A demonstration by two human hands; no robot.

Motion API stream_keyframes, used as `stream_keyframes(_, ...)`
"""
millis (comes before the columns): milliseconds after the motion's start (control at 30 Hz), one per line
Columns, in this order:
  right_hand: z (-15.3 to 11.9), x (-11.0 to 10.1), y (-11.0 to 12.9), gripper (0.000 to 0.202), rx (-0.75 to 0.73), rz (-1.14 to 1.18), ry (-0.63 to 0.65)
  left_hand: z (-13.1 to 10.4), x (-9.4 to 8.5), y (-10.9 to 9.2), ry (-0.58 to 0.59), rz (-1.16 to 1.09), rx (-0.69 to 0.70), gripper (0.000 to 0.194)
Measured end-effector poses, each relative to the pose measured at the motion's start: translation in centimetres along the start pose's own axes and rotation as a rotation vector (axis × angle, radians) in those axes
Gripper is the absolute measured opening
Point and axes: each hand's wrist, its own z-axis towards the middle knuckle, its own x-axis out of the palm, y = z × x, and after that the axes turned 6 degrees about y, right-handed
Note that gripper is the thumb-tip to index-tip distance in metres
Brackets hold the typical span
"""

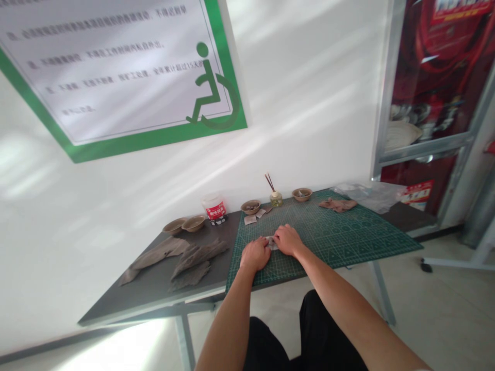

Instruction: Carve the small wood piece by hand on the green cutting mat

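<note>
I have both hands low over the front part of a green mat, which lies on the dark grey surface (129,299). The left hand (256,254) is on one side of a small pale piece (273,244), and the right hand (287,239) is on the other. The piece lies flat on the mat (348,234), right between them. The fingers of both hands are bent down and their tips touch it. I cannot tell if they pinch it or just press on it, or how far open they are, because the fingers hide too much.

Behind the hands I see small pale squares (250,219) near a little bowl (250,207). Just to the right of that bowl is a small glass bottle (276,199) with dark sticks poking out of it, and then another bowl (302,195). A crumpled brown cloth (338,205) lies on the right side of the mat, near a clear plastic bag (369,194). Off the mat, on the left, I see grey-brown strips (199,257) and a tub with a red label (215,211).
</note>
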Motion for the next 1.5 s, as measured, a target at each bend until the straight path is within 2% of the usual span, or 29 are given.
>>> stream_keyframes(367, -0.19, -0.24, -0.04, 0.024, -0.047, 0.04, 0.013, 0.09, 0.16, 0.18, -0.01, -0.007, 0.024, 0.037)
stream_keyframes(633, -0.51, -0.68, 0.21, 0.026, -0.054, 0.013, 0.047, 0.03, 0.11, 0.16, -0.008, -0.007, 0.014, 0.037)
stream_keyframes(1000, -0.83, -0.62, 0.61, 0.025, -0.069, -0.036, -0.002, 0.02, 0.07, 0.08, -0.001, 0.003, 0.008, 0.037)
stream_keyframes(1500, -0.76, -0.47, 0.6, 0.02, -0.072, -0.014, 0.047, 0.02, 0.01, 0.14, -0.008, -0.024, 0.018, 0.037)
